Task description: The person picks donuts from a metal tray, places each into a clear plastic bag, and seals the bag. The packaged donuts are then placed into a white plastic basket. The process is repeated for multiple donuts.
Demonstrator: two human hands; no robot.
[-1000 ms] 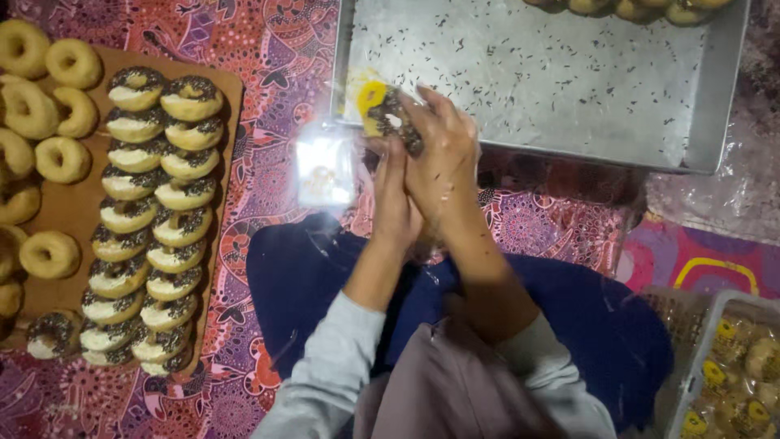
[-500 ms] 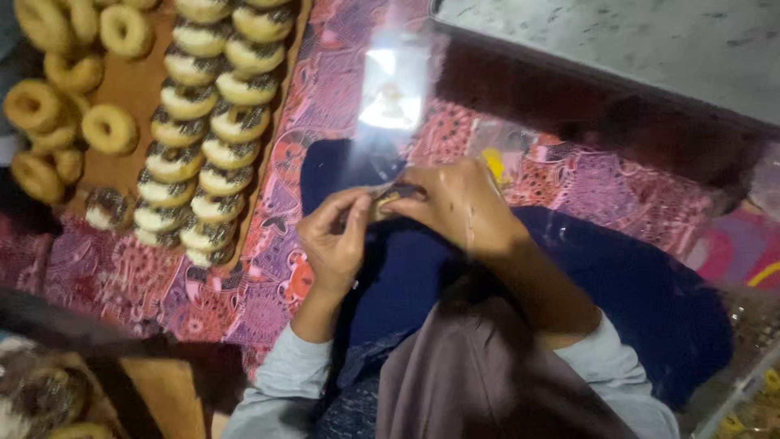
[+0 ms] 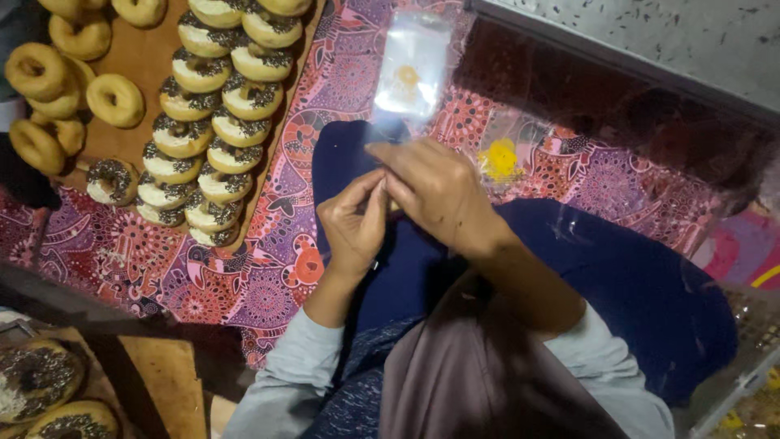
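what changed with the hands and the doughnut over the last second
Both hands came away from the metal tray and down over the lap. The left hand and right hand now pinch together at the lower edge of a clear plastic bag; the glazed doughnut held earlier is no longer visible. The sprinkled doughnuts stay in their rows on the brown board.

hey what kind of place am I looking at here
Probably a small home or cottage doughnut workspace on the floor: rows of chocolate-topped iced doughnuts on a brown wooden board, a patterned pink-red cloth underneath, and clear plastic packaging bags by the left hand and right hand.
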